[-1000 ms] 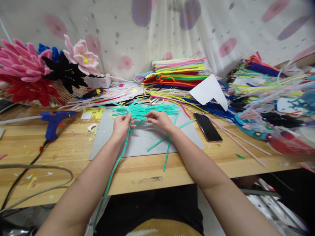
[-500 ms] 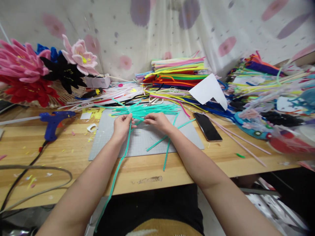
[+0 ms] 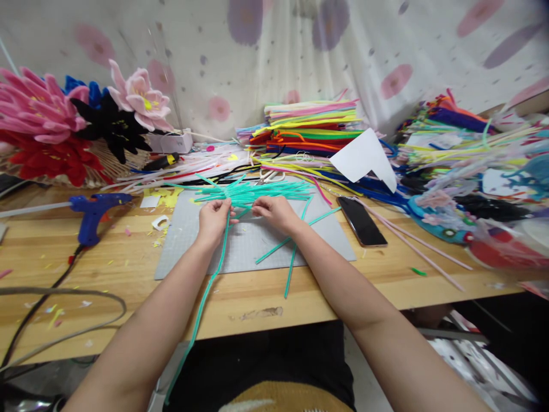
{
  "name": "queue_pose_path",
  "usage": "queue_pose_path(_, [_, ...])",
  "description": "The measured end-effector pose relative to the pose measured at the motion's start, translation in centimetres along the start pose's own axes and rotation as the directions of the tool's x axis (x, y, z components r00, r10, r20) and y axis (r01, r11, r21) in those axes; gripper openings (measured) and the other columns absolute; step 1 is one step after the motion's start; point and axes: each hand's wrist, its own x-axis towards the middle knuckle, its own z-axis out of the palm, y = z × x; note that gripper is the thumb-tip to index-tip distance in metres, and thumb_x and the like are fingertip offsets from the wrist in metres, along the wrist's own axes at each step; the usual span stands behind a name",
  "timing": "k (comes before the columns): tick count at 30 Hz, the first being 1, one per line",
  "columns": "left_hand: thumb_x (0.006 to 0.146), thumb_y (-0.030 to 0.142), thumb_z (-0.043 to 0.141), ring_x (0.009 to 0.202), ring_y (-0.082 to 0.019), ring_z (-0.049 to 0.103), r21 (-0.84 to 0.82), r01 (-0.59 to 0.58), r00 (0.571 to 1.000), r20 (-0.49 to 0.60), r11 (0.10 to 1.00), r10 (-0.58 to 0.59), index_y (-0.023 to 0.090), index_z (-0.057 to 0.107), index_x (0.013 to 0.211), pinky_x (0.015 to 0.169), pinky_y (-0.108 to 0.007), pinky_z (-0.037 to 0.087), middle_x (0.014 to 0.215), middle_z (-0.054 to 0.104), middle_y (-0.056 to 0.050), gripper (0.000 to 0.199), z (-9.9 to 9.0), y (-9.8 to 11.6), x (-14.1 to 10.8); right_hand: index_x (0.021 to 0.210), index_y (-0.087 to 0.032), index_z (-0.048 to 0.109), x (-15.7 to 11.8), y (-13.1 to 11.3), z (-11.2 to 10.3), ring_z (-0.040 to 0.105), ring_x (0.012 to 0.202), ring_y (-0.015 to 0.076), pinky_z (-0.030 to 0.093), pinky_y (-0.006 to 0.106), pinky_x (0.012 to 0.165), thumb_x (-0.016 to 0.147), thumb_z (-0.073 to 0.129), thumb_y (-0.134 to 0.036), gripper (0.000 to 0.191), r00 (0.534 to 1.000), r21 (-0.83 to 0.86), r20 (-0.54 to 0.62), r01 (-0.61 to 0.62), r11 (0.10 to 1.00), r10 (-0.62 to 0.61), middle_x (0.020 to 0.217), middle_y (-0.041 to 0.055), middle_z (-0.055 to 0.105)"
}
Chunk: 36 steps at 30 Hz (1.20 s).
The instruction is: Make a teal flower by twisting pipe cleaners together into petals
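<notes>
My left hand (image 3: 215, 220) pinches a long teal pipe cleaner (image 3: 222, 257), which hangs down over the table's front edge toward my lap. Close beside it, the bent fingers of my right hand (image 3: 274, 212) are closed at the end of a short teal strand; the fingertips partly hide it. Just beyond both hands, a bundle of teal pipe cleaners (image 3: 274, 190) lies across the grey cutting mat (image 3: 180, 246). Several loose teal pieces (image 3: 293, 263) cross each other by my right forearm, one poking past the mat's front edge.
On the left are a blue hot glue gun (image 3: 92, 214) and fuzzy flowers (image 3: 115, 123). A phone (image 3: 362, 221) lies right of the mat. Stacked coloured pipe cleaners (image 3: 311, 123), scissors (image 3: 269, 176) and white paper (image 3: 364, 157) are at the back. Bagged materials crowd the right.
My right hand has shifted very slightly to the right, away from the left. My left hand keeps its pinch almost in place; the bundle and loose pieces have not moved.
</notes>
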Motion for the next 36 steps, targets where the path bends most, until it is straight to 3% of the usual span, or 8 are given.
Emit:
queue_pose_path(5, [0.072,0.027,0.063,0.043,-0.008,0.052,0.039,-0.014,1.0,-0.008,0.999,0.014,0.012,0.056,0.064,0.04,-0.02,0.048,0.055,0.056,0.002,0.018,0.2,0.0,-0.2,0.079,-0.016,0.066,0.0,0.1,0.0,0.054,0.062,0.0115,0.034,0.023,0.063,0.082,0.053,-0.02,0.014,0.999,-0.107,-0.021,0.031,0.994,-0.033,0.07,0.0026,0.066])
queue_pose_path(13, [0.074,0.024,0.061,0.037,-0.008,0.051,0.055,0.091,0.996,-0.03,0.994,-0.09,0.011,0.054,0.061,0.039,-0.021,0.046,0.051,0.057,0.0,0.02,0.2,0.9,-0.3,0.086,-0.015,0.066,0.0,0.1,0.0,0.057,0.072,0.0138,0.033,0.023,0.064,0.084,0.05,-0.019,0.016,0.996,-0.324,-0.021,0.077,0.943,-0.089,0.081,0.0055,0.068])
queue_pose_path(22, [0.076,0.022,0.058,0.036,-0.008,0.049,0.084,0.045,0.999,-0.021,0.995,-0.043,0.011,0.054,0.06,0.039,-0.022,0.047,0.049,0.055,0.001,0.02,0.0,0.4,0.0,0.088,-0.014,0.064,-0.1,-0.3,-0.2,0.059,0.079,0.0167,0.035,0.025,0.067,0.087,0.046,-0.02,0.019,0.99,-0.41,0.037,0.141,0.901,-0.138,0.086,0.0083,0.069])
queue_pose_path(25, [0.075,0.023,0.06,0.04,-0.008,0.051,0.071,0.012,1.0,-0.017,0.997,-0.011,0.012,0.054,0.061,0.039,-0.02,0.047,0.052,0.056,0.001,0.019,-0.1,0.5,0.0,0.088,-0.015,0.064,0.0,0.2,-0.3,0.06,0.079,0.0156,0.038,0.025,0.069,0.084,0.05,-0.019,0.015,0.995,-0.281,0.023,0.103,0.954,-0.1,0.088,0.0071,0.069])
queue_pose_path(29, [0.073,0.024,0.061,0.043,-0.007,0.052,0.046,-0.014,0.999,-0.05,0.999,0.016,0.013,0.053,0.063,0.04,-0.019,0.047,0.054,0.055,0.002,0.018,-0.1,0.8,-0.1,0.098,-0.015,0.062,0.0,0.9,-0.4,0.062,0.076,0.0134,0.044,0.024,0.069,0.075,0.062,-0.019,0.023,0.999,0.068,0.039,-0.016,0.998,0.014,0.085,0.0038,0.069])
queue_pose_path(32, [0.073,0.026,0.061,0.043,-0.007,0.052,0.051,-0.018,0.999,-0.039,0.999,0.02,0.013,0.053,0.063,0.04,-0.02,0.047,0.056,0.055,0.002,0.018,0.0,0.9,-0.3,0.088,-0.015,0.062,0.1,0.7,-0.1,0.061,0.066,0.0121,0.047,0.023,0.06,0.072,0.065,-0.024,0.019,0.986,0.315,0.095,-0.163,0.935,0.14,0.077,0.0023,0.068])
queue_pose_path(36, [0.072,0.028,0.062,0.045,-0.008,0.052,0.036,-0.014,1.0,0.0,0.999,0.014,0.013,0.053,0.065,0.04,-0.019,0.047,0.057,0.056,0.002,0.019,0.1,0.8,-0.5,0.067,-0.015,0.057,0.4,-0.2,0.5,0.057,0.054,0.0092,0.048,0.022,0.052,0.077,0.061,-0.028,0.017,0.941,0.563,0.206,-0.339,0.754,0.269,0.064,0.0005,0.064])
